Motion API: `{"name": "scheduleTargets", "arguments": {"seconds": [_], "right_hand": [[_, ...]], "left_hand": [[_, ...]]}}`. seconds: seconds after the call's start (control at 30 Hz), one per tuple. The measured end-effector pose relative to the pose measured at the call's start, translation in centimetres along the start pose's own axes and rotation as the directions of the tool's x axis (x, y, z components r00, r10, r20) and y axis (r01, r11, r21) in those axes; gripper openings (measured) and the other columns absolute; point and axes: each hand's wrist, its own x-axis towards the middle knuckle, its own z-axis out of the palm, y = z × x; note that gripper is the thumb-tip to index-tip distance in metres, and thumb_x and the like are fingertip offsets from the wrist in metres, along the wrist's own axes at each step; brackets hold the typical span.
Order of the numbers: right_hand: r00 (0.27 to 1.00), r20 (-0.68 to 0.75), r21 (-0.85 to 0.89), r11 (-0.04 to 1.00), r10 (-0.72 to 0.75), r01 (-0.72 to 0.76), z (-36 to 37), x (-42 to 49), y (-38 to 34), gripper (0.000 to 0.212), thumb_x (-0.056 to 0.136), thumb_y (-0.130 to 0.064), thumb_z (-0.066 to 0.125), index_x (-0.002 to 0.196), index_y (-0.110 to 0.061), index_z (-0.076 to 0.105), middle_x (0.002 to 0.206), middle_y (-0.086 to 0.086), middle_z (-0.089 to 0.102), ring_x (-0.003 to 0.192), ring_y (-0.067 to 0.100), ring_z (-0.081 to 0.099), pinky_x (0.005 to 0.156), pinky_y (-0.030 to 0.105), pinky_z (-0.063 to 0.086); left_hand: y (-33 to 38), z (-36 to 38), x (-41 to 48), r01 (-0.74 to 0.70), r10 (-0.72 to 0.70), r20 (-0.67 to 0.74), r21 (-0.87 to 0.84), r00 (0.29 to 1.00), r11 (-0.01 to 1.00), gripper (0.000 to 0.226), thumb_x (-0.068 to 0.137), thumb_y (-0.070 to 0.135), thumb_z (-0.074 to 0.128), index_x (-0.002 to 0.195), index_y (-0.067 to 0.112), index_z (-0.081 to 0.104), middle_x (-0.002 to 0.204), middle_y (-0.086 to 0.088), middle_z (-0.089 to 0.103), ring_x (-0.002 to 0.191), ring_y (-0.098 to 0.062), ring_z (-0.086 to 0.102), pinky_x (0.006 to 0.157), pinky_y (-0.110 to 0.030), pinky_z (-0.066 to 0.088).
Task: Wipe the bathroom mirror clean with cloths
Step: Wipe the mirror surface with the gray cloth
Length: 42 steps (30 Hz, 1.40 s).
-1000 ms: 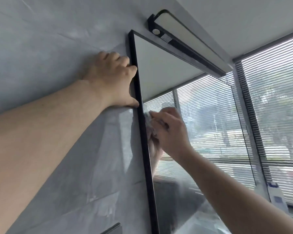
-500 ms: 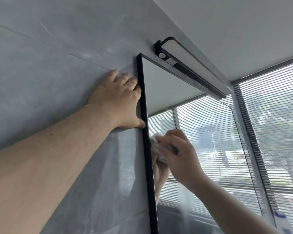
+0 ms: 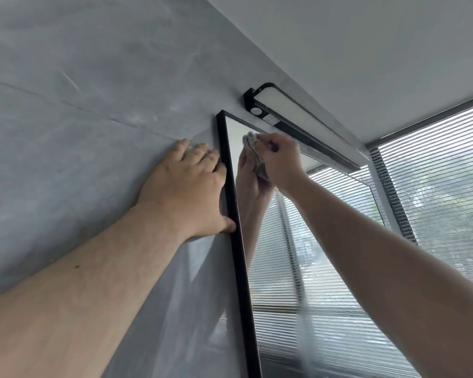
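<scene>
The cloth is mostly hidden behind the right hand; the mirror runs off the bottom edge.

L hand on wall left of mirror; lamp above.

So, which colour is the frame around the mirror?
Black, plain and without pattern. The mirror frame shows best in the head view, along its left edge.

Grey marbled wall, black mirror frame, pale grey cloth, white ceiling.
</scene>
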Motion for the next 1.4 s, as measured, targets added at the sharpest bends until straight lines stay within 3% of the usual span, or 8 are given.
{"name": "scheduleTargets", "arguments": {"seconds": [0.27,0.4,0.63,0.93,1.1,1.17,1.27,1.4], "right_hand": [[0.996,0.072,0.170,0.984,0.049,-0.061,-1.8,0.9,1.8,0.017,0.088,-0.017,0.071,0.088,-0.034,0.074,0.103,0.008,0.073,0.096,0.022,0.071,0.088,0.042,0.059],[0.984,0.174,0.125,0.991,0.025,-0.048,-3.5,-6.7,2.3,0.024,0.087,-0.012,0.074,0.084,-0.036,0.071,0.101,-0.004,0.063,0.088,0.002,0.065,0.068,0.021,0.056],[0.972,0.223,0.093,0.994,-0.078,0.058,-5.5,-18.7,4.5,0.017,0.077,-0.022,0.072,0.092,-0.022,0.080,0.096,-0.015,0.059,0.096,0.009,0.063,0.077,0.020,0.052],[0.994,-0.021,0.036,0.994,0.103,-0.103,-5.3,-6.2,8.5,0.017,0.088,-0.014,0.074,0.104,-0.019,0.077,0.100,-0.004,0.063,0.094,0.016,0.066,0.089,0.037,0.056],[0.933,-0.227,0.068,0.960,0.281,-0.272,-6.4,0.6,12.7,0.018,0.091,-0.021,0.071,0.106,-0.015,0.077,0.092,-0.005,0.073,0.087,0.012,0.069,0.077,0.015,0.055],[0.910,-0.257,0.078,0.946,0.325,-0.316,-6.4,1.5,13.9,0.020,0.089,-0.030,0.072,0.104,-0.019,0.078,0.096,-0.003,0.075,0.093,0.014,0.070,0.090,0.029,0.056],[0.935,-0.231,-0.017,0.959,0.270,-0.282,-5.5,0.2,12.9,0.018,0.091,-0.032,0.068,0.102,-0.022,0.077,0.102,-0.001,0.070,0.097,0.017,0.066,0.095,0.039,0.053],[0.997,-0.074,-0.100,0.995,-0.037,0.030,-3.9,-7.2,7.2,0.016,0.090,-0.031,0.070,0.102,-0.023,0.077,0.093,-0.009,0.058,0.092,0.010,0.059,0.084,0.023,0.049]], "left_hand": [[0.0,-0.2,0.0,0.004,-0.004,-0.001,0.005,1.000,1.000,0.112,0.071,0.091,0.040,0.156,0.021,0.021,0.166,-0.004,0.014,0.153,-0.023,0.007,0.124,-0.046,0.001],[0.0,-0.4,0.1,0.008,-0.008,0.019,-0.001,1.000,1.000,0.112,0.071,0.091,0.039,0.157,0.023,0.020,0.166,-0.003,0.012,0.153,-0.022,0.005,0.124,-0.045,0.000],[-0.1,-1.1,0.5,0.015,-0.014,0.030,-0.022,0.999,1.000,0.112,0.056,0.095,0.048,0.145,0.027,0.044,0.156,0.002,0.035,0.146,-0.020,0.026,0.119,-0.041,0.013],[0.0,-1.2,0.7,0.019,-0.020,0.041,0.035,0.999,0.999,0.117,0.050,0.096,0.039,0.145,0.026,0.042,0.155,0.001,0.033,0.141,-0.022,0.028,0.115,-0.038,0.018],[0.0,-1.3,0.7,0.027,-0.028,0.024,0.016,0.999,1.000,0.119,0.047,0.096,0.040,0.143,0.027,0.048,0.155,0.001,0.037,0.142,-0.023,0.030,0.116,-0.039,0.019],[0.1,-1.3,0.7,0.033,-0.034,0.024,0.011,0.999,0.999,0.117,0.048,0.096,0.045,0.143,0.028,0.048,0.155,0.002,0.037,0.141,-0.022,0.030,0.115,-0.039,0.020],[0.2,-1.4,0.8,0.031,-0.032,0.030,0.016,0.999,0.999,0.117,0.048,0.096,0.045,0.144,0.030,0.045,0.156,0.004,0.034,0.142,-0.020,0.028,0.115,-0.037,0.020],[0.1,-1.5,0.9,0.046,-0.046,0.024,0.009,0.999,0.999,0.121,0.043,0.096,0.043,0.144,0.029,0.047,0.155,0.004,0.036,0.141,-0.020,0.030,0.114,-0.037,0.021]]}}
